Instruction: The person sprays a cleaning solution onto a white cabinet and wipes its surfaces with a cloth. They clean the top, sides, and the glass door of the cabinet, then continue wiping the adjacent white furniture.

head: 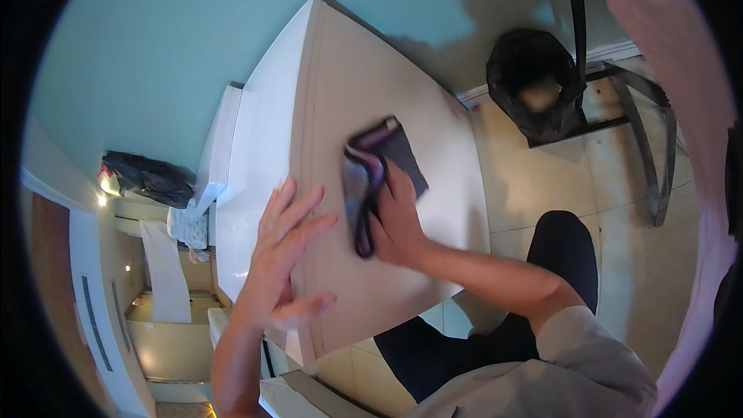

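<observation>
A white box-shaped cabinet (348, 81) stands in front of me, close to the wall. My right hand (400, 223) grips a folded dark grey cloth (409, 154) with black edging. The cloth lies bunched against the cabinet's broad pale side, partly covered by my fingers. My left hand (284, 255) is at the cabinet's corner edge with its fingers apart and nothing in it. Whether its fingertips touch the panel, I cannot tell.
A black bag-lined bin (537, 90) stands on the tiled floor at right, beside a dark metal frame (638, 145). Pink fabric (691, 69) hangs along the right rim. A black plastic bag (151, 180) sits past the cabinet's far left end.
</observation>
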The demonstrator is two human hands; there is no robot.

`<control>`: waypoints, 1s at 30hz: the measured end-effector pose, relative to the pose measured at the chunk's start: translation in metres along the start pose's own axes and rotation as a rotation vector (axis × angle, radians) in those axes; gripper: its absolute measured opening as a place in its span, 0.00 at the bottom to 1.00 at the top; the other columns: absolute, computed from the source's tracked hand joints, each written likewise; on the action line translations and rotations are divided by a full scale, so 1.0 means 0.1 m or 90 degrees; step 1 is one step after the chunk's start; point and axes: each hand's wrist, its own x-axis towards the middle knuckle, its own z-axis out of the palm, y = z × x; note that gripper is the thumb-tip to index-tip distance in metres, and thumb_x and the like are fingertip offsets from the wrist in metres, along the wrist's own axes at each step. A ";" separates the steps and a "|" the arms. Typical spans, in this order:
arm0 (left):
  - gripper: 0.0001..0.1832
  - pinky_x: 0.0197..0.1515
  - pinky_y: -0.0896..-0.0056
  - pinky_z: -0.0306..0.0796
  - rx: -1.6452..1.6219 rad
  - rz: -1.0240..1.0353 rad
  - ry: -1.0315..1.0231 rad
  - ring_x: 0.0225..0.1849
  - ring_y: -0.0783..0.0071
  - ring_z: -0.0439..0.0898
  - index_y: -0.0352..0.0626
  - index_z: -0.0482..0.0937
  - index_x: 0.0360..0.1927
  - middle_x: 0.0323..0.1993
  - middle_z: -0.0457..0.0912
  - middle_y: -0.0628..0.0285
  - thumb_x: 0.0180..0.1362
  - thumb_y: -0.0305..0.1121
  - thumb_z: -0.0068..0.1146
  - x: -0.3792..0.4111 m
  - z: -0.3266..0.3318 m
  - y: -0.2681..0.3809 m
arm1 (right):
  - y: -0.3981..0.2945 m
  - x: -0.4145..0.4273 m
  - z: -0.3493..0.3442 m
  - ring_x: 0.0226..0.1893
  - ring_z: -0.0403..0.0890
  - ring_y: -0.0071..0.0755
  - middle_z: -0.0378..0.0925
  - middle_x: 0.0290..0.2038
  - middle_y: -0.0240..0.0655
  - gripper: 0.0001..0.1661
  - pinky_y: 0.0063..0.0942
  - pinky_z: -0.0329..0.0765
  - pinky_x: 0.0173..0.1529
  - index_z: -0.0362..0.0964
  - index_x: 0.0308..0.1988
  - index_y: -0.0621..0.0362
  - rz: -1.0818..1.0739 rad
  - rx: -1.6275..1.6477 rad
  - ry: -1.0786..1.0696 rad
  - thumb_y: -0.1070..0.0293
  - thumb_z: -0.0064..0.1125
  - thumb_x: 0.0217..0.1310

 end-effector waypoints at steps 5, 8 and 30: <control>0.26 0.83 0.35 0.33 0.050 0.083 -0.053 0.79 0.40 0.64 0.44 0.90 0.32 0.62 0.85 0.51 0.53 0.58 0.58 0.63 -0.13 -0.11 | 0.78 1.01 0.22 0.72 0.62 0.61 0.63 0.70 0.52 0.33 0.63 0.58 0.73 0.64 0.67 0.65 0.048 -0.098 0.138 0.64 0.61 0.68; 0.23 0.84 0.36 0.33 0.044 0.092 -0.054 0.71 0.45 0.74 0.46 0.84 0.18 0.45 0.91 0.57 0.52 0.55 0.58 0.92 -0.14 -0.19 | 1.18 1.14 0.04 0.72 0.63 0.60 0.63 0.70 0.51 0.31 0.61 0.61 0.71 0.64 0.67 0.63 0.273 -0.123 0.135 0.63 0.57 0.70; 0.36 0.82 0.35 0.42 0.055 0.090 -0.017 0.83 0.40 0.55 0.38 0.92 0.43 0.70 0.79 0.44 0.56 0.65 0.58 1.22 -0.15 -0.39 | 2.63 2.22 0.08 0.71 0.66 0.57 0.63 0.71 0.46 0.32 0.66 0.68 0.66 0.66 0.69 0.52 0.154 -0.167 0.129 0.48 0.56 0.75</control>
